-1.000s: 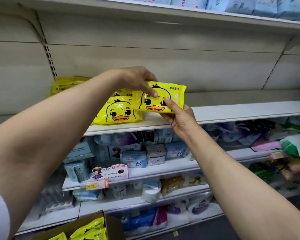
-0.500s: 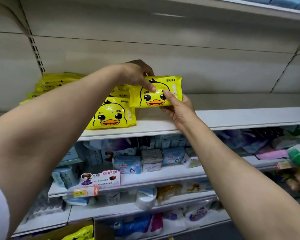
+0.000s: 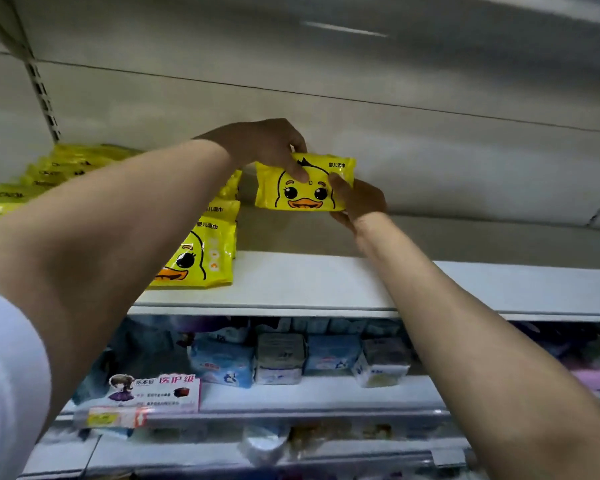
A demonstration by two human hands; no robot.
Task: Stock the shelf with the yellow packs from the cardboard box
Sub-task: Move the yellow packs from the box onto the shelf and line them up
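1. Since a second ago the pack (image 3: 303,183) has gone deeper, now near the back wall above the shelf (image 3: 326,285).
2. Left hand (image 3: 264,143) pinches its top and right hand (image 3: 357,199) grips its right end; fingers curled.
3. I'd set it flush beside the row (image 3: 201,251), duck facing out.
4. Print reads 婴儿湿巾; lower tag (image 3: 153,393) says 医护级.

A single head-worn wide-angle view looks forward and slightly upward, close to the white metal shelf (image 3: 326,282), both forearms reaching in.
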